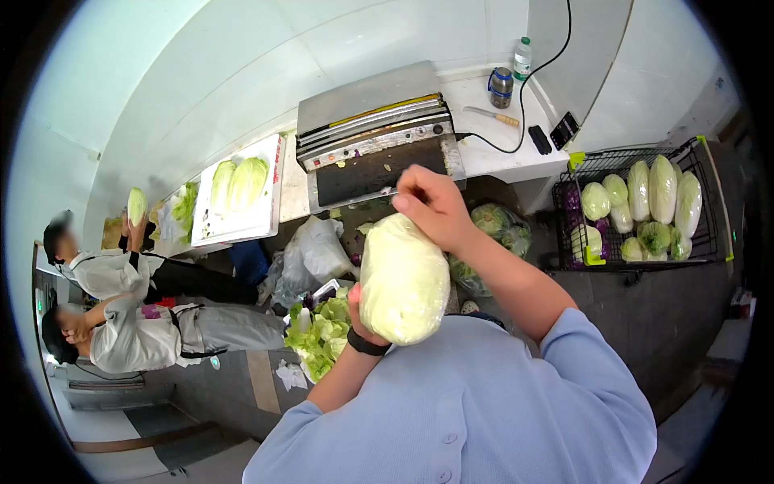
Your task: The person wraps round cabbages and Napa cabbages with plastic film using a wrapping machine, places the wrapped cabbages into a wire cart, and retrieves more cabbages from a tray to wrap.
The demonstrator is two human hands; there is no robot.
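A napa cabbage (403, 282) in shiny clear film is held up before my chest. My left hand (363, 316), with a black band at the wrist, grips it from the lower left side; part of that hand is hidden behind the cabbage. At the cabbage's upper end, my right hand (433, 208) has its fingers curled in and thumb bent. Whether film is pinched in them cannot be made out. Just beyond stands a wrapping machine (371, 129) with a dark plate (379, 173).
Right: a black wire basket (708, 242) of cabbages. On the counter are a knife (492, 115), a jar (501, 87) and a bottle (522, 58). Left: cabbages (239, 185) on a white board (266, 202), and two people. Leaf scraps (322, 335) and bagged produce (500, 230) lie below.
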